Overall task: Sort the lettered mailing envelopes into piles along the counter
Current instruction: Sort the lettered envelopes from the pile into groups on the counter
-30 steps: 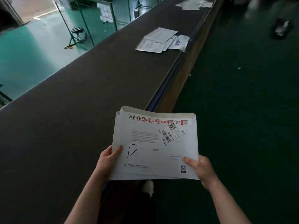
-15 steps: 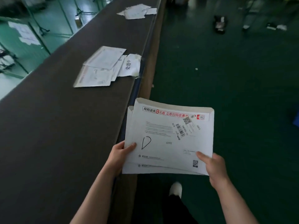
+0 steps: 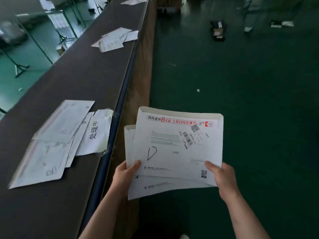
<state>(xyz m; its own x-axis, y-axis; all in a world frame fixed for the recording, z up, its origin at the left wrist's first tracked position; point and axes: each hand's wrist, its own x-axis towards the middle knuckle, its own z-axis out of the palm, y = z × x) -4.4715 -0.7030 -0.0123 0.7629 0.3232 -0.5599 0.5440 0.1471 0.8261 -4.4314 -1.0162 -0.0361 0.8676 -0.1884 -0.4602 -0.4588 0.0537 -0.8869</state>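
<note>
moved: nearest pile (image 3: 51,144) on surface (image 3: 60,87) now alongside, marked b
hands: left hand (image 3: 126,175), right hand (image 3: 222,178) grasping envelope stack (image 3: 174,152)
top letter: d, so likely farther pile (image 3: 114,39)

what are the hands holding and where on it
Both hold a stack of envelopes. The left hand grips its lower left corner, thumb on top beside the handwritten D; the right hand grips the lower right corner, thumb on top.
</note>
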